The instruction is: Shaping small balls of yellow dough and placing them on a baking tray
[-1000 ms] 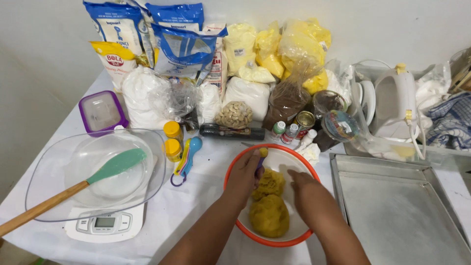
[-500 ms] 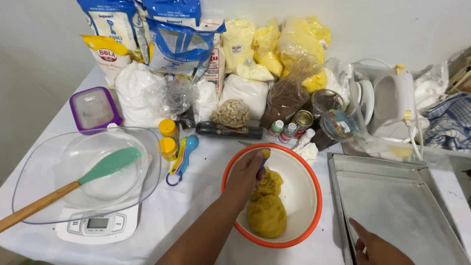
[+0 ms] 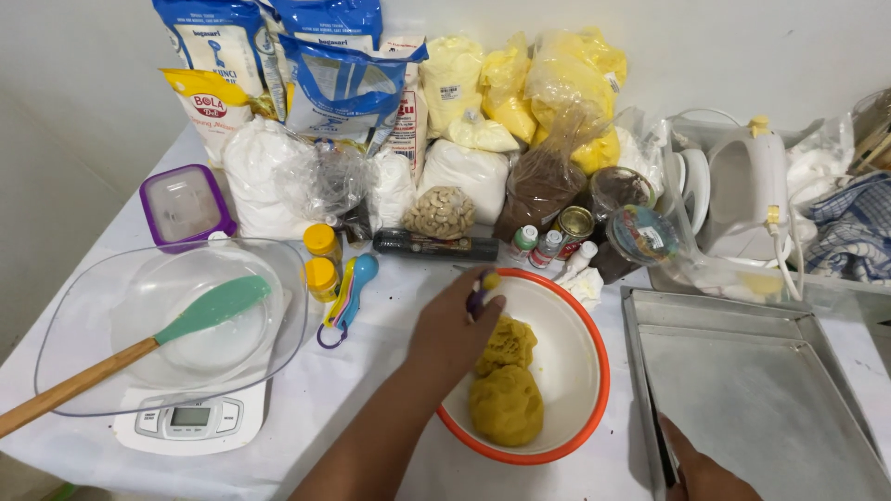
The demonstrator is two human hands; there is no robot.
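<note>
Centrally, two lumps of mustard-yellow dough [image 3: 506, 390] lie in a white bowl with an orange rim [image 3: 594, 371] on the white tabletop [image 3: 371, 371]. The upper lump is rough and crumbly, the lower one rounder and smoother, and they touch.

The left hand [image 3: 455, 329] rests over the bowl's near-left rim, its fingers [image 3: 483, 301] closed on a small purple and yellow object [image 3: 483, 286] just beside the upper lump. The right hand [image 3: 705, 473] shows only partly at the bottom edge, touching the near-left edge of a grey metal baking tray [image 3: 761, 390] that sits just right of the bowl; whether its fingers are apart or together cannot be told.

Left of the bowl lie coloured measuring spoons [image 3: 351, 288], two small yellow-capped jars [image 3: 322, 255], and a clear glass bowl [image 3: 111, 362] on a white kitchen scale [image 3: 190, 419], holding a mint-green spatula with a wooden handle [image 3: 139, 348]. A purple-rimmed plastic box [image 3: 184, 204] stands behind it.

Along the wall stand blue-and-white paper bags [image 3: 334, 70], a yellow bag with a red round label [image 3: 213, 111], clear bags of white powder [image 3: 264, 172], yellow blocks [image 3: 548, 83], a brown powder bag [image 3: 543, 186] and cashews [image 3: 443, 211]. A white hand mixer [image 3: 747, 190] stands to the right.
</note>
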